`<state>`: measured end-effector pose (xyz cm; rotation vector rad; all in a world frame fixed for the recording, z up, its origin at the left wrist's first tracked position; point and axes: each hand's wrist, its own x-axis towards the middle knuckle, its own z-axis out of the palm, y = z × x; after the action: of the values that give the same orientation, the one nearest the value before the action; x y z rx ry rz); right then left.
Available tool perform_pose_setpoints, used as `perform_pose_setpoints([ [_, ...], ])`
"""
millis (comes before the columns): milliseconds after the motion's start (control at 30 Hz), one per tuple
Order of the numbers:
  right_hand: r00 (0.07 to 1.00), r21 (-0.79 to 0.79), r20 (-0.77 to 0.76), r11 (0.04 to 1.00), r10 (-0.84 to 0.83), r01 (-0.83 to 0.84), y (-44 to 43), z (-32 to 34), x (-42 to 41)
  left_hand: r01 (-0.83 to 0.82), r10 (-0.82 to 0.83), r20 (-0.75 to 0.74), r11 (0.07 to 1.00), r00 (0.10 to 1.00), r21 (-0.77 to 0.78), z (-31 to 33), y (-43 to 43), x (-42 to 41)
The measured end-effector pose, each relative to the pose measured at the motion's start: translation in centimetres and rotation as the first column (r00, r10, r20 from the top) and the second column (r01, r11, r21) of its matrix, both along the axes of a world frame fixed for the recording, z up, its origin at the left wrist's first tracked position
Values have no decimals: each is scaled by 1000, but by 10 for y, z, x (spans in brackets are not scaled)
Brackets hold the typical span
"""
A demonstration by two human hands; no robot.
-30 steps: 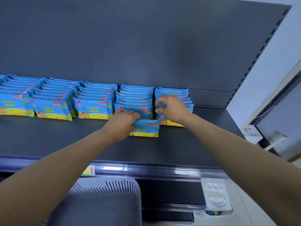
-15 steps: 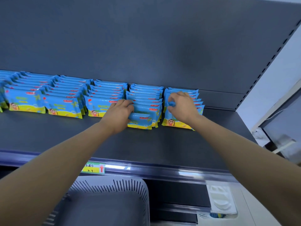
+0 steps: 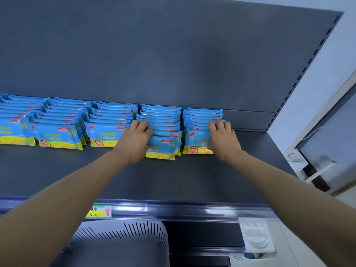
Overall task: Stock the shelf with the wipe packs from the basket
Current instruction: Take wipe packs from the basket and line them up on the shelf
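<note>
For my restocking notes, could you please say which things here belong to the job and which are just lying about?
Job: wipe packs, shelf, basket, left hand, right hand.
Lying about: price label, white plastic holder below the shelf.

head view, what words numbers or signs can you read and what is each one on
"2.9": handwritten on the yellow price tag clipped to the shelf rail.
"巾": printed on the same tag; the characters left of it are unclear.
Red up arrow: a sign, not text, at the tag's right end.
Red labels and yellow lettering on the wipe packs: too blurred to read.
</note>
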<state>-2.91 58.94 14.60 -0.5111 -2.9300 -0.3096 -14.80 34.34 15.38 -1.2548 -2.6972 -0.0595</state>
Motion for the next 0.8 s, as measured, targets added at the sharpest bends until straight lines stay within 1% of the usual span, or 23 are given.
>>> perform_pose_setpoints([
  [200, 1000, -14, -1, 1000, 6, -6, 6, 3, -2, -13, 14, -30, 999, 999, 48, 0, 4, 5],
  [367, 1000, -43, -20, 999, -9, 8, 7, 13, 1, -21, 22, -68, 1000, 997, 18, -1, 17, 5],
  [600, 998, -134, -61, 991, -17, 9, 13, 22, 8, -23, 24, -49, 1000, 999, 21, -1, 21, 1],
  [733, 988, -203, -154, 979, -20, -12, 18, 23, 7, 0, 3, -43, 998, 999, 57, -2, 24, 8],
  [800, 974, -294, -219, 956, -49, -18, 21, 24, 5, 47, -44, -30, 993, 999, 112, 0, 35, 14],
])
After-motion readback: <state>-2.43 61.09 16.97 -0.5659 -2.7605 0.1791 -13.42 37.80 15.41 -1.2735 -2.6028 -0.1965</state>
